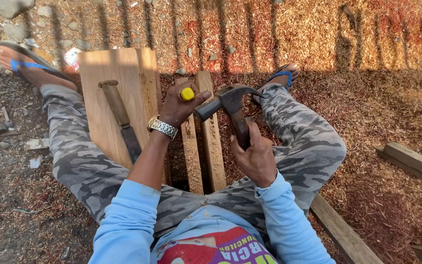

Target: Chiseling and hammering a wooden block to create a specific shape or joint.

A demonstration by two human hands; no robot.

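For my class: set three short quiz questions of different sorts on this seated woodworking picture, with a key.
1. True or false: the right hand grips the claw hammer by its handle.
2. What lies on the wide board: A a saw, B a long knife, C a chisel?
3. Which wrist bears the metal watch?

Key: 1 true; 2 B; 3 the left, whose left hand holds the hammer's face, a small yellow piece at its fingers.

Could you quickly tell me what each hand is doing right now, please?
Left hand: closed, pinching a small yellow piece against the hammer head.
Right hand: closed around the hammer's handle.
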